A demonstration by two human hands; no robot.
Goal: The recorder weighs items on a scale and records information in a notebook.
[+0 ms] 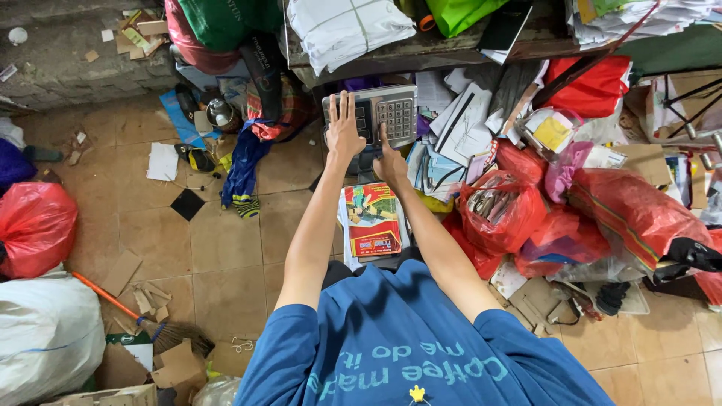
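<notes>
Here, left hand (344, 129) flat on scale (376, 114)

A person in a blue shirt reaches both arms toward a grey weighing scale (374, 113) with a keypad: the left hand (343, 126) spread flat on it, the right hand (390, 162) pointing a finger at the keys. Red plastic bags (500, 213) and a stack of booklets (371, 220) crowd the tiled floor (226, 240).

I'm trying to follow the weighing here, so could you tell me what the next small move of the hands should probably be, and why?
Probably a key press: the right hand has a finger up at the keypad of the grey scale, the left hand lies flat on its display side, and the stack of printed books already rests below it.
</notes>
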